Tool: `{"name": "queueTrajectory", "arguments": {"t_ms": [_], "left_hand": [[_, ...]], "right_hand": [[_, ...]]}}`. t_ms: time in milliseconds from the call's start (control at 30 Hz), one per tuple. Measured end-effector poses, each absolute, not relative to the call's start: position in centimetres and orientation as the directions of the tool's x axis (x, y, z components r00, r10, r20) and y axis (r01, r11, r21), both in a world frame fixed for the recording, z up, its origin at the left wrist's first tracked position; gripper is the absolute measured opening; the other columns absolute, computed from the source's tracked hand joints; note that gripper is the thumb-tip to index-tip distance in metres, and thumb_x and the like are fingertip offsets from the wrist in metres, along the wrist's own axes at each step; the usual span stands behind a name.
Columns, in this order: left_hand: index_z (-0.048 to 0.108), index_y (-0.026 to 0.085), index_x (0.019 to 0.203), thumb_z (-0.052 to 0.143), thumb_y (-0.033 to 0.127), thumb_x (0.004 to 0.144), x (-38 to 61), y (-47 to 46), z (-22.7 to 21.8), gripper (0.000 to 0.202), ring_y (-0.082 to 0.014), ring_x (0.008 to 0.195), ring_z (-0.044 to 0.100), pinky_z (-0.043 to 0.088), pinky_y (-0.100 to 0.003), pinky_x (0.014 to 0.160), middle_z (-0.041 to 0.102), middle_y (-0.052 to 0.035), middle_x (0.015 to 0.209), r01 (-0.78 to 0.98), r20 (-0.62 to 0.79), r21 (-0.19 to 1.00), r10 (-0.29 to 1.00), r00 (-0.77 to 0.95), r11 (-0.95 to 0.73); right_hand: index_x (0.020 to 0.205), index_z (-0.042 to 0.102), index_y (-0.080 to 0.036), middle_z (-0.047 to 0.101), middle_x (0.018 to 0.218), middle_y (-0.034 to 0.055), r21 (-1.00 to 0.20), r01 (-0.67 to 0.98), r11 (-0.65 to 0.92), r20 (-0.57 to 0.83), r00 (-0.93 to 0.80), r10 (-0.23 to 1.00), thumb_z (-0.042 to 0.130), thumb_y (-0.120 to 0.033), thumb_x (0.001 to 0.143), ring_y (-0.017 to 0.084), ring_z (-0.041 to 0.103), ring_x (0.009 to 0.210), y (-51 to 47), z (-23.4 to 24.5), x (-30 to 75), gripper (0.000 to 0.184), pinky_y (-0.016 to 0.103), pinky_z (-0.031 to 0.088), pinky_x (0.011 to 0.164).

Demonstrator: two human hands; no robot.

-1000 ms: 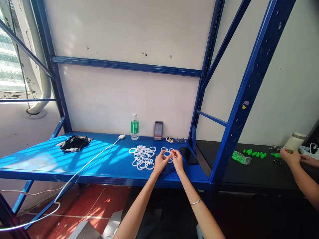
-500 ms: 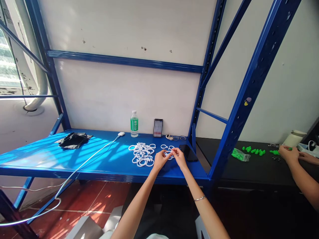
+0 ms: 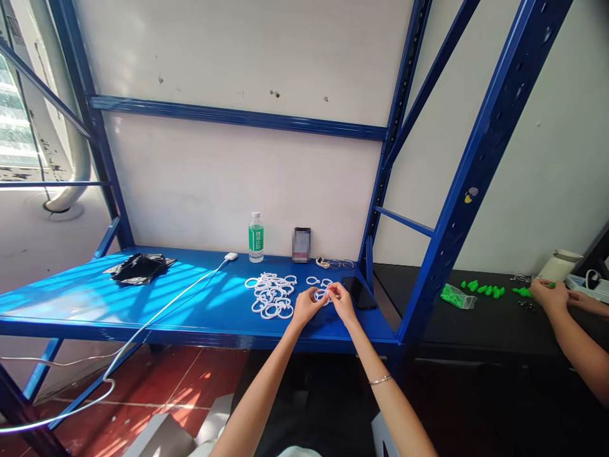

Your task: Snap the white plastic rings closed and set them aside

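My left hand (image 3: 307, 306) and my right hand (image 3: 342, 303) meet over the right part of the blue shelf (image 3: 200, 298). Their fingertips pinch a white ring (image 3: 320, 296) from both sides; it resembles a curtain ring, and my fingers cover part of it. Just behind my hands lie a few more white rings (image 3: 313, 280). To the left of my left hand spreads a loose pile of white rings (image 3: 271, 297), many with a small eyelet. A dark phone (image 3: 360, 292) lies flat beside my right hand.
A water bottle (image 3: 255, 238), a propped phone (image 3: 301, 245) and glasses (image 3: 340, 263) stand along the wall. A white cable (image 3: 166, 309) and black plastic bag (image 3: 141, 269) lie left. Right of the blue post (image 3: 471, 190), another person's hands (image 3: 552, 295) handle green pieces (image 3: 490, 291).
My fingers have shifted slightly around the white ring, which now shows a little more between them. The other person's hands have moved a little. The things on the shelf stay put.
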State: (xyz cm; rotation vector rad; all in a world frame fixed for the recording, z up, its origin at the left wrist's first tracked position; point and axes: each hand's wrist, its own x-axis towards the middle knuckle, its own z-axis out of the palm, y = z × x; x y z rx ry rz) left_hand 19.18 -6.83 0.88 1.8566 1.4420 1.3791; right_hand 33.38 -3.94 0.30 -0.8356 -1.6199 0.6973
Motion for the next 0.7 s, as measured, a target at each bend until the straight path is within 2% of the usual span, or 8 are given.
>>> {"name": "queueTrajectory", "arguments": {"t_ms": [200,433,700], "left_hand": [[0.065,0.013,0.096,0.059,0.052,0.072,19.17,-6.57,0.51,0.045,-0.0133,0.055,0.054,0.037,-0.021,0.052,0.062,-0.0016,0.065,0.477,0.446,0.792,0.895,-0.025,-0.381],[0.065,0.014,0.094,0.058,0.048,0.073,19.18,-6.82,0.89,0.04,-0.0124,0.053,0.051,0.035,-0.021,0.051,0.056,0.0014,0.058,0.485,0.463,0.775,0.886,0.0,-0.405],[0.062,0.015,0.102,0.059,0.041,0.073,19.31,-7.09,1.12,0.039,-0.0108,0.054,0.049,0.038,-0.02,0.052,0.054,0.0027,0.061,0.432,0.504,0.772,0.863,0.032,-0.467]], "right_hand": [[0.077,0.054,-0.022,0.059,0.076,0.001,-0.79,0.18,0.586,0.574,-0.12,0.81,0.052,-0.034,0.079,0.017,0.06,0.07,-4.22,0.41,33.21,0.012,0.027,0.049,0.065],[0.077,0.055,-0.022,0.058,0.076,0.0018,-0.794,0.187,0.579,0.567,-0.115,0.815,0.051,-0.033,0.079,0.018,0.059,0.071,-4.45,0.42,33.09,0.012,0.027,0.049,0.063],[0.078,0.054,-0.022,0.059,0.078,0.0013,-0.797,0.194,0.572,0.557,-0.129,0.82,0.05,-0.031,0.079,0.018,0.058,0.072,-4.59,0.51,33.22,0.01,0.027,0.049,0.064]]}}
